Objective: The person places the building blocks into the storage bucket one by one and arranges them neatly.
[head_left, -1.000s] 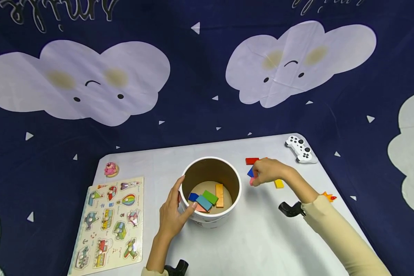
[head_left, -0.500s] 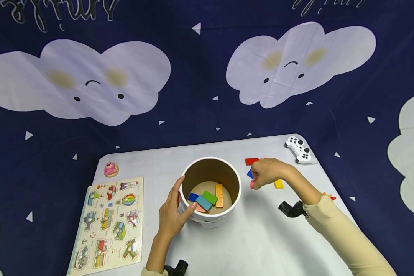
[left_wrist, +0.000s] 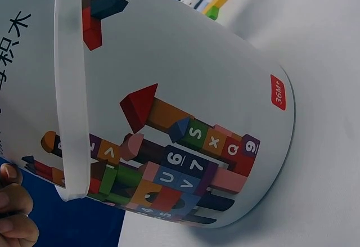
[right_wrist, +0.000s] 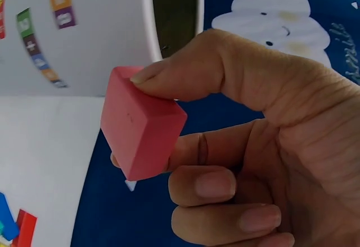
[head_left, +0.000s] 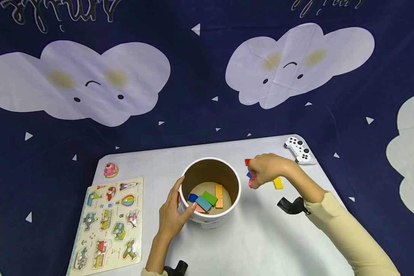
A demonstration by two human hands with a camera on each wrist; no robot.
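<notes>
A white bucket (head_left: 207,220) printed with block pictures stands mid-table. My left hand (head_left: 172,215) grips its left side at the rim; in the left wrist view only some curled fingers (left_wrist: 16,210) show. Inside lie a green block (head_left: 210,197), a teal block (head_left: 203,203), a blue block (head_left: 193,197), an orange piece (head_left: 219,196) and a salmon one (head_left: 201,209). To the right of the bucket, my right hand (head_left: 269,168) pinches a pink block (right_wrist: 135,123) between thumb and fingers. Beside and partly behind that hand are a red block (head_left: 247,162), a blue block (head_left: 249,174) and a yellow block (head_left: 278,183).
A wooden picture puzzle board (head_left: 107,226) covers the table's left side, with a pink toy (head_left: 110,170) beyond it. At the far right corner lies a white game controller (head_left: 300,150). Behind the table hangs a dark blue cloth (head_left: 193,76) with cloud prints.
My right hand, pinching the pink block, has risen slightly and shifted a little left, covering more of the red block. The left hand and bucket stay where they were.
</notes>
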